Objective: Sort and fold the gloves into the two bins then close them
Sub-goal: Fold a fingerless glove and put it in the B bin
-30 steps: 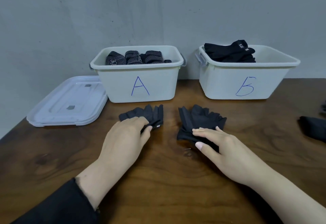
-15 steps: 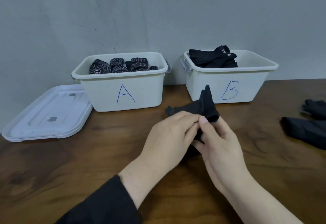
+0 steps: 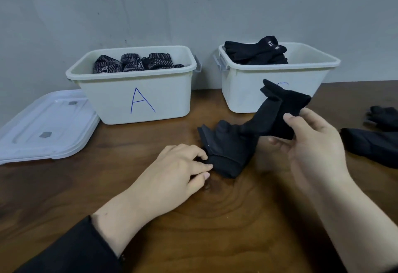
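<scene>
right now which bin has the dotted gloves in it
Bin A, the left one beside the lid. Its gloves show pale dots; bin B on the right holds plain black ones.

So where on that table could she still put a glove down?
Bare wood shows in front of the lid and bin A, left of the left hand, and between her forearms. The right edge, by the loose gloves, is crowded.

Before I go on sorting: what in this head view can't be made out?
- Letter on the right bin: mostly covered by the lifted glove in the right hand.
- Gloves at the right: cut off by the frame edge.
- Lid: left corner cropped; a second lid is not in view.
</scene>
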The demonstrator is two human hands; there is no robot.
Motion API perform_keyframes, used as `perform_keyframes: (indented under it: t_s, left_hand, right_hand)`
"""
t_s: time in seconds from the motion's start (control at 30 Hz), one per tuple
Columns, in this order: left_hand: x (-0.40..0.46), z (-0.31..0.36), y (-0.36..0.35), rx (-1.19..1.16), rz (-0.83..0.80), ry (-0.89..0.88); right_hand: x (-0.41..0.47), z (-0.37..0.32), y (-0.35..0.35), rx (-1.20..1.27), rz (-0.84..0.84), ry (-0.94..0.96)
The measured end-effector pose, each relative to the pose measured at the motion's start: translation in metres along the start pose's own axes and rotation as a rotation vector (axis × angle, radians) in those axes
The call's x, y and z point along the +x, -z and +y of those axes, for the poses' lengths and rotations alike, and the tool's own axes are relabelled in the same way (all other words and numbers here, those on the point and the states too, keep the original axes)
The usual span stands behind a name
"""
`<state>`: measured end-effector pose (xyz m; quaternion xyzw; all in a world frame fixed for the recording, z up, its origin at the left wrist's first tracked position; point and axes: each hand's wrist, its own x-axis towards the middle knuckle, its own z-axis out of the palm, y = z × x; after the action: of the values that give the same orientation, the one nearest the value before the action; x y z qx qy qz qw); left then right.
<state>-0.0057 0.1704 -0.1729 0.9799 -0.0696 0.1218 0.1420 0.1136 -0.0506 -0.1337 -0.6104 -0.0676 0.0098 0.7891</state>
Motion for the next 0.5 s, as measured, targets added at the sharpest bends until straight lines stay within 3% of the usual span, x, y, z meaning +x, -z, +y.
perform_keyframes:
  t_s: [0.23,0.5]
  left_hand:
    - [-0.002,0.009,0.001,-0.181,-0.022,0.0]
    - [0.002,-0.004,0.002,-0.329,0.215,0.145]
  right_hand:
    - [-0.005,-0.029,-0.001,-0.321,-0.088,0.177]
    - [0.022,-0.065,-0.025,-0.821,-0.193,0.401]
